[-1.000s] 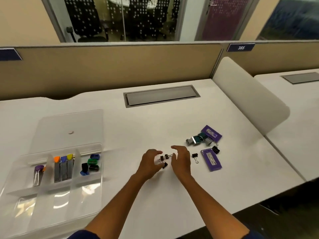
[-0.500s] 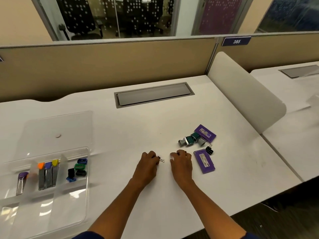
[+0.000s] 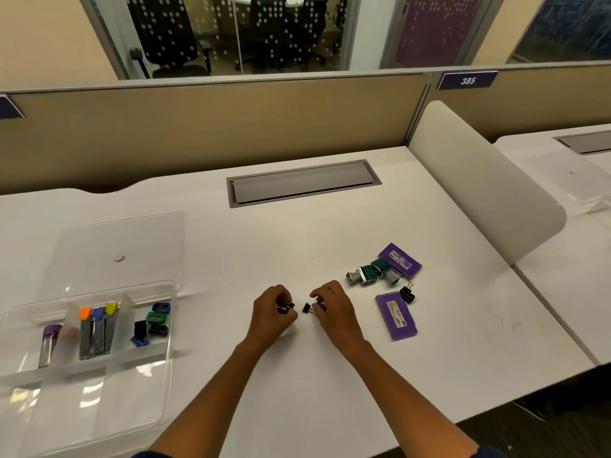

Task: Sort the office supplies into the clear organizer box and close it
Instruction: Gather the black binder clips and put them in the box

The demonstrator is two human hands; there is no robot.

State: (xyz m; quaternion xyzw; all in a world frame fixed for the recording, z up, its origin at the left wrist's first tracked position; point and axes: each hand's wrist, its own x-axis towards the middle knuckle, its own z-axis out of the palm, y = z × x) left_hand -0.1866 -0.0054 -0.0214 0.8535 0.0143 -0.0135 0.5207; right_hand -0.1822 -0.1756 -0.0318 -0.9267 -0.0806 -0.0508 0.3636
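Clips, small and black, sit at the middle of the white desk [image 3: 330,233], bunched between the two hands. One binder clip [image 3: 306,308] lies in the gap, touching the fingertips of the right hand [image 3: 334,309]; the others are mostly hidden under curled fingers, so their number cannot be told. The left hand [image 3: 271,314] is closed around a dark clip, of which only a corner with a pale glint shows at the knuckles. The right hand is curled over more black metal near its thumb; whether it pinches that or only covers it cannot be told.

Right of the hands, a further black binder clip [image 3: 407,294] with wire handles lies just beside the far end of a flat purple staple box [image 3: 396,316] with a pale label. A second purple box [image 3: 400,261] lies farther off, touching a cluster of grey and teal metal pieces [image 3: 372,274], too small to name surely.

Well to the left is the clear organizer box [image 3: 155,375], smooth plastic with frosted dividers, its near left corner cut off by the frame. Its lid [image 3: 115,246] lies open flat on the far side. One compartment holds a purple-capped tube [image 3: 49,342], the next three grey lead cases [image 3: 96,332] capped orange, blue and yellow, the next small sharpeners [image 3: 154,322] in blue, green and black. The near compartments show only glare.
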